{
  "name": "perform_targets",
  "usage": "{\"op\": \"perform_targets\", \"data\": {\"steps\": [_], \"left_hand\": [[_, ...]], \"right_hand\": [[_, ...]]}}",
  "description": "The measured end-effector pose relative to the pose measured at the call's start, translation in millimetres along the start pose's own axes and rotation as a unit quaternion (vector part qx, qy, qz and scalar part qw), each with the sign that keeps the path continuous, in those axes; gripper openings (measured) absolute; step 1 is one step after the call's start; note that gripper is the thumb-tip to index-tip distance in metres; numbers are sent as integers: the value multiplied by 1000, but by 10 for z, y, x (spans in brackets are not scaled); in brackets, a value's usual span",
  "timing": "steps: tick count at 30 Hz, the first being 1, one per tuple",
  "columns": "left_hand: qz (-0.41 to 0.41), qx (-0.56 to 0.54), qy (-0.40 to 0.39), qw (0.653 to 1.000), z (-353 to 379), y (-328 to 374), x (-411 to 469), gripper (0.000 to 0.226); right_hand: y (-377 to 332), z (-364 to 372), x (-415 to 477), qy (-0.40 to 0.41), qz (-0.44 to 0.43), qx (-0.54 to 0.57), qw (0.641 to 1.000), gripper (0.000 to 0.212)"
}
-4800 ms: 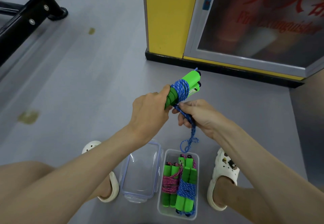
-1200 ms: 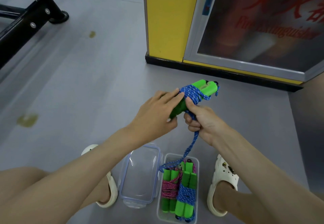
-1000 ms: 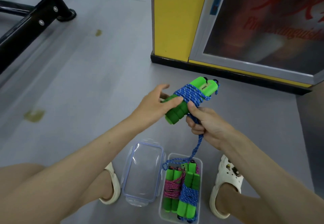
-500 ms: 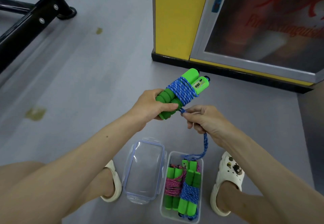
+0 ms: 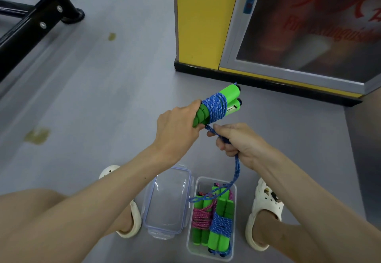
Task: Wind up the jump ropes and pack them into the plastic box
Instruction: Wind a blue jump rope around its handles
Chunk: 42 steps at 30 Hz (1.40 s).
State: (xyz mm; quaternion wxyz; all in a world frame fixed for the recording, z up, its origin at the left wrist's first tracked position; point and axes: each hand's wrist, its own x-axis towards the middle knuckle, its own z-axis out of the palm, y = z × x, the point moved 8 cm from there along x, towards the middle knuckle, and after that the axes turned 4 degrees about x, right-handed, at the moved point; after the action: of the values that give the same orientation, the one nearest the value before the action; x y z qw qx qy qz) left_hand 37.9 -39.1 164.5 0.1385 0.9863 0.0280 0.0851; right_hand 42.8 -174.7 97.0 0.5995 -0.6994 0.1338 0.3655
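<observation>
My left hand [image 5: 177, 122] grips the lower ends of two green jump-rope handles [image 5: 228, 96], held side by side and tilted up to the right. Blue rope [image 5: 215, 109] is coiled tightly round their middle. My right hand [image 5: 235, 139] holds the loose blue tail just below the coil; the tail [image 5: 237, 168] hangs down and its end loops over the clear plastic box [image 5: 234, 186] on the floor between my feet. Inside the box lie a pink-wound rope [image 5: 201, 218] and a blue-wound rope [image 5: 221, 224], both with green handles.
The box's clear lid [image 5: 167, 201] lies on the floor to the left of the box. My white clogs [image 5: 263, 211] flank both. A yellow post and a glass-fronted cabinet [image 5: 288, 36] stand ahead; a black metal frame [image 5: 31, 26] is at the upper left.
My left hand turned the handles while my right hand laid another turn of blue rope round them. The hanging tail is shorter than several seconds ago.
</observation>
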Motion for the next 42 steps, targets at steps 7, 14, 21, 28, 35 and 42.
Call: {"op": "perform_targets", "data": {"steps": [7, 14, 21, 28, 35, 42], "left_hand": [[69, 60, 2, 996, 47, 159, -59, 52], [95, 119, 3, 988, -1, 240, -42, 64], [102, 187, 27, 977, 10, 266, -51, 71], [184, 212, 91, 955, 124, 322, -139, 42], [238, 192, 130, 943, 189, 460, -257, 43], [215, 52, -23, 975, 353, 393, -192, 73]], "right_hand": [[-33, -75, -4, 30, -24, -111, 993, 18], [-13, -18, -32, 14, 8, 95, 995, 19], [-77, 90, -55, -62, 7, 67, 996, 25], [-74, 4, -27, -19, -8, 90, 996, 41], [34, -92, -34, 31, 36, 107, 993, 53], [95, -199, 8, 47, 32, 100, 993, 42]]}}
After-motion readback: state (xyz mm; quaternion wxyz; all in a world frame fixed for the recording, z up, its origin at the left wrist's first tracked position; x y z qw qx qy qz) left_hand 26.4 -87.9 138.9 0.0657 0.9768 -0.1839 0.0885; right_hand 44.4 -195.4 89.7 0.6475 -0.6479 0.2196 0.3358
